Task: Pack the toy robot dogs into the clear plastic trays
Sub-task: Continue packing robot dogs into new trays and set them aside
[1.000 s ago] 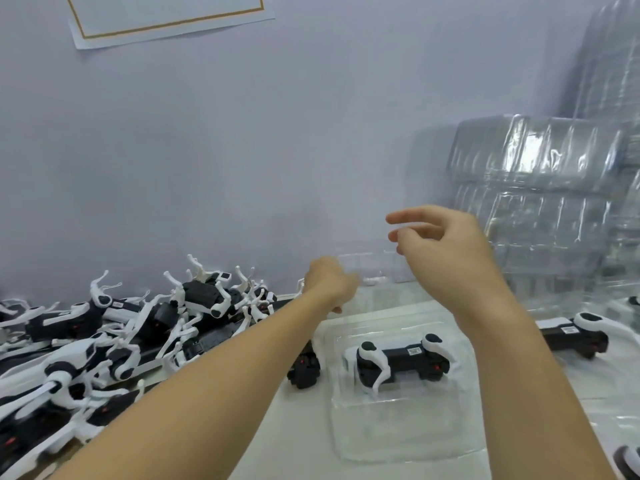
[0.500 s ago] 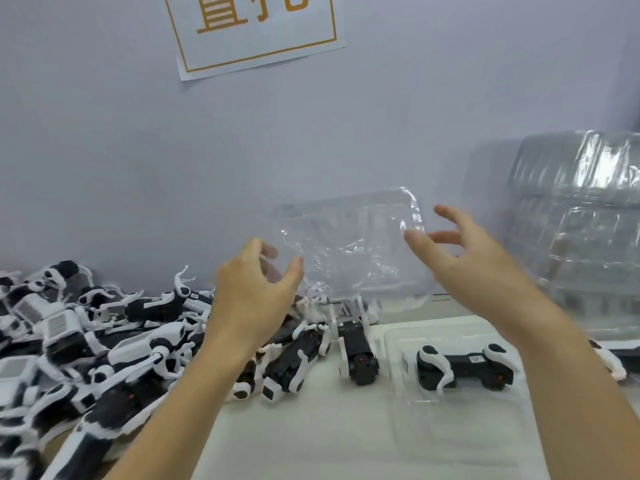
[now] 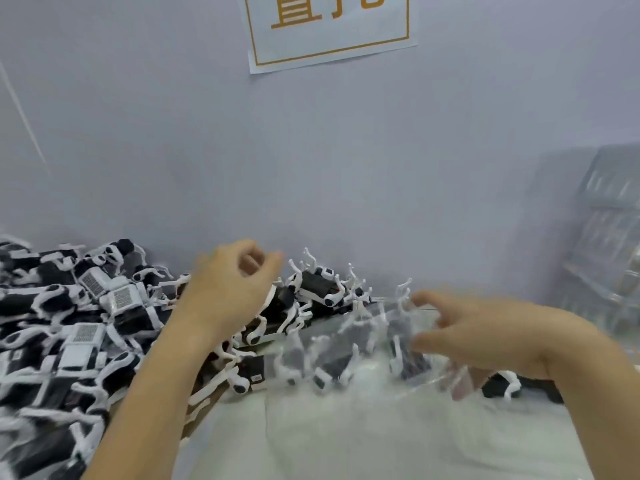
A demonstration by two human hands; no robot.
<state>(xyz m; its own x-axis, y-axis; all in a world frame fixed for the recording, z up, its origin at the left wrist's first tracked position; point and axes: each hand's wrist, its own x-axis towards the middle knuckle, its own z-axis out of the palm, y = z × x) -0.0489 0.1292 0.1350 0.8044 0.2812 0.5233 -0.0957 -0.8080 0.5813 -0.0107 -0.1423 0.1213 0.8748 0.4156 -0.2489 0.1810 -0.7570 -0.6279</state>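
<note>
Left hand (image 3: 230,292) raised over toy dog pile (image 3: 79,323), fingers loosely curled, empty. Right hand (image 3: 485,336) fingers spread, touching blurred clear tray (image 3: 363,344); grip unclear.

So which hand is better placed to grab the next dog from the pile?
Left, probably. The left hand hovers over the pile of toy robot dogs, holding nothing, while the right hand is at the clear plastic tray.
</note>
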